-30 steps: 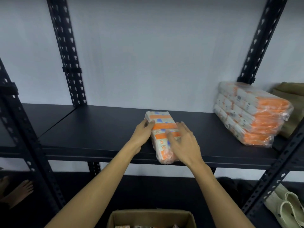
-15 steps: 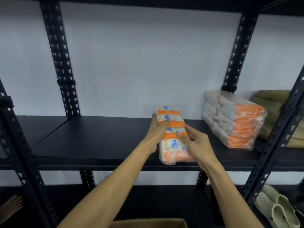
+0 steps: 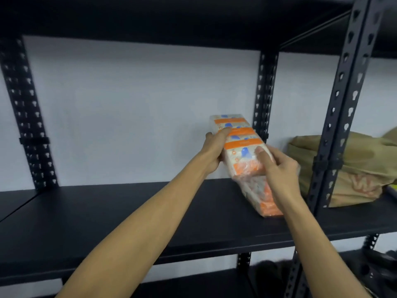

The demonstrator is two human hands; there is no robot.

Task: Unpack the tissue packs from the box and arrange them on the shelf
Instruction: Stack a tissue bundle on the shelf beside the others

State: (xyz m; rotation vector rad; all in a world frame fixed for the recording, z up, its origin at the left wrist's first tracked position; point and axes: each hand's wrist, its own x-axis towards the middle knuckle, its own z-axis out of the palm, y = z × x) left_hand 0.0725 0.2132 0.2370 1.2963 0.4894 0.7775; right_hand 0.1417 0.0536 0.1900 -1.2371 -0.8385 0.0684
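An orange-and-white tissue pack (image 3: 238,136) is held up between both hands above the black shelf board (image 3: 129,211), tilted with its far end higher. My left hand (image 3: 213,152) grips its left side, thumb on top. My right hand (image 3: 277,168) holds its near right end, fingers curled over the wrapper. Right below it on the shelf lies a clear-wrapped stack of tissue packs (image 3: 266,201), partly hidden by my right hand and wrist. I cannot tell whether the held pack touches the stack. The box is out of view.
A tan bag (image 3: 361,164) sits on the shelf right of the stack, behind the front upright (image 3: 337,125). A rear upright (image 3: 265,93) stands just behind the held pack. Another shelf board (image 3: 171,16) runs overhead. The left upright (image 3: 28,125) is far off.
The pack was lying on the shelf under both hands; now it is lifted and carried right, over the wrapped stack. The view rose, and the box dropped out of sight.
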